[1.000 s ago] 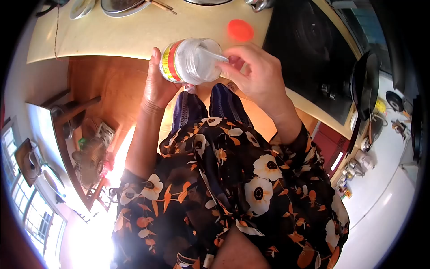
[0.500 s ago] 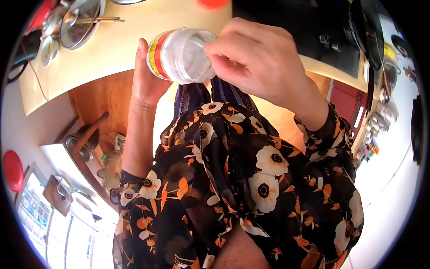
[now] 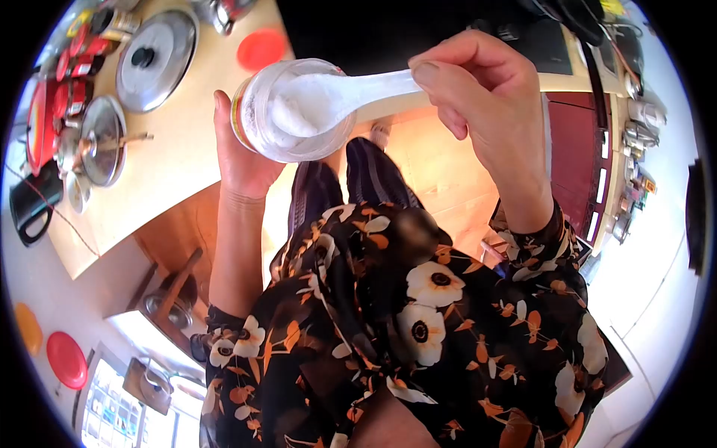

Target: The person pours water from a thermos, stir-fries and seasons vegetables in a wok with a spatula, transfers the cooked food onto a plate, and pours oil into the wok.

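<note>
Left hand (image 3: 250,173) grips a jar (image 3: 258,108); right hand (image 3: 493,93) pinches a spoon (image 3: 351,91) between them, white powder (image 3: 293,118) scooped, not emptied

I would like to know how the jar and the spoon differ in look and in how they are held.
The jar is see-through, wide and round; the spoon is white, with a long, narrow handle. The left hand supports the jar at its side, while the right hand pinches the spoon by its handle end. The jar is open; the spoon bears a white heap at the jar's mouth. Both are held off the counter.
</note>
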A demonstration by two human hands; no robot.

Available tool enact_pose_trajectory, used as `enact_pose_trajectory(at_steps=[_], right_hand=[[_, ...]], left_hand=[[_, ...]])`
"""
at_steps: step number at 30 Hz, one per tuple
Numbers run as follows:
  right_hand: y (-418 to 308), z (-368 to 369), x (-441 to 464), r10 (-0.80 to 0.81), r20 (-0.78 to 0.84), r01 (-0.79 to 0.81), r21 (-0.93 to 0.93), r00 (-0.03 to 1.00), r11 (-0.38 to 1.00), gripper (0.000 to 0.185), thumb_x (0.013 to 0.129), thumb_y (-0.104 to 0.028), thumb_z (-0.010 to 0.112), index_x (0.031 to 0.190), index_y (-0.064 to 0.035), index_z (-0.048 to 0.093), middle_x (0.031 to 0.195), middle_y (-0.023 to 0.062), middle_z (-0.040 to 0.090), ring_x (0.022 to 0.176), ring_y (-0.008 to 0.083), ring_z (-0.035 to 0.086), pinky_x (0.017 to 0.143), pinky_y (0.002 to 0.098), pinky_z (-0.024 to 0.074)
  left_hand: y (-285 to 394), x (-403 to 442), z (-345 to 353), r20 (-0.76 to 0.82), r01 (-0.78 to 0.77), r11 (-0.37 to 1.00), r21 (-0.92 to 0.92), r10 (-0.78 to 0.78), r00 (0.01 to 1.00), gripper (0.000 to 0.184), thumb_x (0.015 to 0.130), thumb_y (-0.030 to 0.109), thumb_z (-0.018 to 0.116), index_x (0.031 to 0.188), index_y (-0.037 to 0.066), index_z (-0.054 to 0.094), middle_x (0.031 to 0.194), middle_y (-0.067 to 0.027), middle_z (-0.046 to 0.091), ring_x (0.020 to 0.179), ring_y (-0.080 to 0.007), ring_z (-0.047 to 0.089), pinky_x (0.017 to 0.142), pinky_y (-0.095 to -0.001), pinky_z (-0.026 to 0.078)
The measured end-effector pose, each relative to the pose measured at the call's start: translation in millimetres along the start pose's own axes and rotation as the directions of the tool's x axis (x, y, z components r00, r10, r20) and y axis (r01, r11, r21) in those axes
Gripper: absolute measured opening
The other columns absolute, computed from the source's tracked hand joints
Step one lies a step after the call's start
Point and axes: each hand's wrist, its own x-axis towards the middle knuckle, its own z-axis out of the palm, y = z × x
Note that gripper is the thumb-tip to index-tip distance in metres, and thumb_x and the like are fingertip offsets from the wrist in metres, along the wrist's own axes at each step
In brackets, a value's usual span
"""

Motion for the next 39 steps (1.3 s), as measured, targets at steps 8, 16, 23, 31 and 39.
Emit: enact_pose_trajectory(at_steps=[8, 16, 23, 31, 39], right_hand=[[-51, -123, -6, -0.123, -0.255, 0.112, -0.056, 0.959, 0.992, 0.003, 0.082, 0.000, 0.060, 0.083, 0.0014, 0.062, 0.057, -0.0012, 0.049, 0.043, 0.0026, 0.038, 0.038, 0.0184, 0.0261], [-92, -304, 43, -0.198, -0.436, 0.189, -0.064, 0.878, 0.980, 0.010, 0.082, -0.010, 0.060, 0.081, 0.0002, 0.061, 0.060, -0.0025, 0.043, 0.051, 0.0032, 0.036, 0.042, 0.0194, 0.0263], [-75, -399, 150, -0.567, -0.457, 0.229, -0.604, 0.685, 0.764, 0.017, 0.079, -0.017, 0.066, 0.081, 0.0004, 0.065, 0.066, 0.0159, 0.063, 0.058, 0.0191, 0.064, 0.052, 0.0324, 0.0483], [-55, -408, 181, -0.925, -0.093, 0.285, -0.936, 0.370, 0.208, 0.008, 0.075, -0.009, 0.067, 0.075, -0.0019, 0.064, 0.068, 0.0127, 0.062, 0.060, 0.0264, 0.062, 0.055, 0.0341, 0.0484], [-10, -427, 158, -0.885, 0.217, 0.328, -0.942, 0.413, -0.078, 0.007, 0.077, -0.012, 0.069, 0.078, -0.0062, 0.064, 0.068, 0.0073, 0.058, 0.054, 0.0154, 0.058, 0.051, 0.0250, 0.0443]], left_hand=[[-57, 82, 117, 0.275, 0.159, 0.975, -0.158, -0.111, 0.955, 0.078, 0.086, 0.068, 0.035, 0.140, 0.012, 0.035, 0.139, -0.0105, 0.041, 0.122, -0.0331, 0.045, 0.097, -0.0467, 0.042], [-114, 154, 208, 0.566, 0.341, 0.915, -0.217, -0.167, 0.808, 0.069, 0.089, 0.063, 0.035, 0.133, 0.011, 0.039, 0.123, -0.0200, 0.052, 0.098, -0.0438, 0.058, 0.060, -0.0352, 0.058], [-134, 151, 202, 0.464, 0.257, 0.938, -0.233, -0.125, 0.877, 0.067, 0.089, 0.064, 0.034, 0.132, 0.012, 0.041, 0.121, -0.0170, 0.055, 0.093, -0.0397, 0.060, 0.058, -0.0332, 0.057], [-132, 158, 205, 0.366, 0.162, 0.956, -0.246, -0.063, 0.929, 0.065, 0.089, 0.062, 0.036, 0.131, 0.012, 0.041, 0.119, -0.0190, 0.055, 0.093, -0.0400, 0.060, 0.059, -0.0344, 0.059], [-136, 175, 221, 0.302, 0.093, 0.984, -0.152, -0.044, 0.952, 0.064, 0.090, 0.061, 0.036, 0.134, 0.015, 0.040, 0.131, -0.0166, 0.046, 0.108, -0.0391, 0.053, 0.070, -0.0359, 0.059]])
